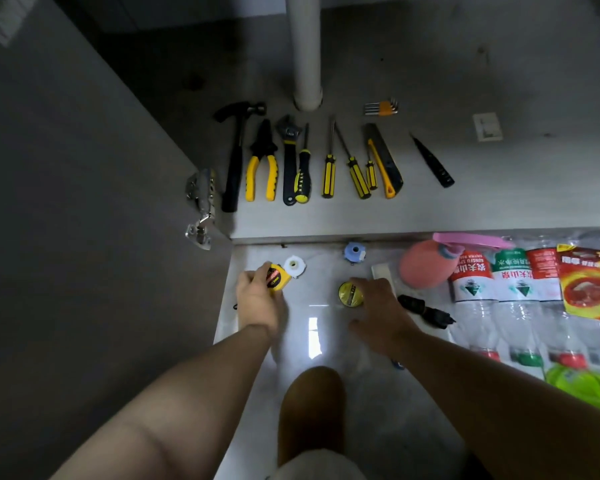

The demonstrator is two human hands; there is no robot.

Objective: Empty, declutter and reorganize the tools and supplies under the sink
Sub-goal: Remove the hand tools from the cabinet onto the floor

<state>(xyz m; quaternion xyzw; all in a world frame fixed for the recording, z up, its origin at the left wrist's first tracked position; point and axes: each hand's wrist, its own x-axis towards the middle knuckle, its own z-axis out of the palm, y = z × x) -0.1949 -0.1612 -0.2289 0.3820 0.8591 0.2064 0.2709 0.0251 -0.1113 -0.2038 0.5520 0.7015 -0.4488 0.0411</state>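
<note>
Reorganising looks about half done: along the grey cabinet floor's (499,202) front edge lie one black hammer (236,161), one yellow-handled pliers (262,168), one black adjustable wrench (289,157) and four yellow-and-black screwdrivers (329,174) in a row; supplies still wait on the glossy tiled floor (326,271) outside, at least three clear plastic water bottles (513,289) among them. There the left hand (258,303) grips a yellow tape measure (278,276) just below that edge's left end; the right hand (381,313) rests spread fingers on a yellow-and-black tape roll (349,293).
</note>
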